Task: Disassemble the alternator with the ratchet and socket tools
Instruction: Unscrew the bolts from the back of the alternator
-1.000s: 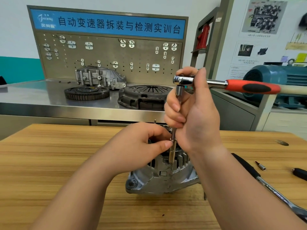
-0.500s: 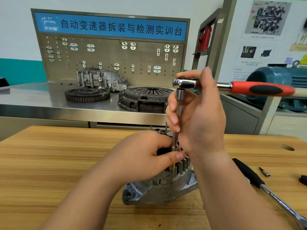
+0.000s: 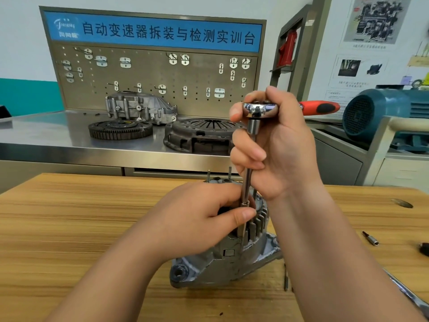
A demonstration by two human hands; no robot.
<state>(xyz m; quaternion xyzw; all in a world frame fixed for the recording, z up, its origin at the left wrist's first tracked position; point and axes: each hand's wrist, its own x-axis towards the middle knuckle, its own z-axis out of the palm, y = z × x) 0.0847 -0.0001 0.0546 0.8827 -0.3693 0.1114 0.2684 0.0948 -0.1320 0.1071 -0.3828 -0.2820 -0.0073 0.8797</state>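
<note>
The grey metal alternator (image 3: 222,263) stands on the wooden table (image 3: 81,217), finned side up. A chrome ratchet (image 3: 260,109) with a red and black handle (image 3: 320,107) stands over it on a long extension bar (image 3: 246,189) that runs straight down into the fins. My right hand (image 3: 278,145) grips the ratchet head and the upper bar. My left hand (image 3: 204,217) rests on the alternator's top and pinches the lower end of the bar between thumb and fingers. The socket tip is hidden among the fins.
A small bit (image 3: 371,238) and a black part (image 3: 424,248) lie on the table at right, and a second chrome tool (image 3: 408,296) runs under my right forearm. Behind, a steel bench (image 3: 46,135) carries a flywheel (image 3: 120,129), a clutch cover (image 3: 199,135) and a housing (image 3: 139,107).
The ratchet handle has swung back, so it points more away from me and looks shorter. My right thumb now lies over the ratchet head. The left hand keeps its pinch on the bar.
</note>
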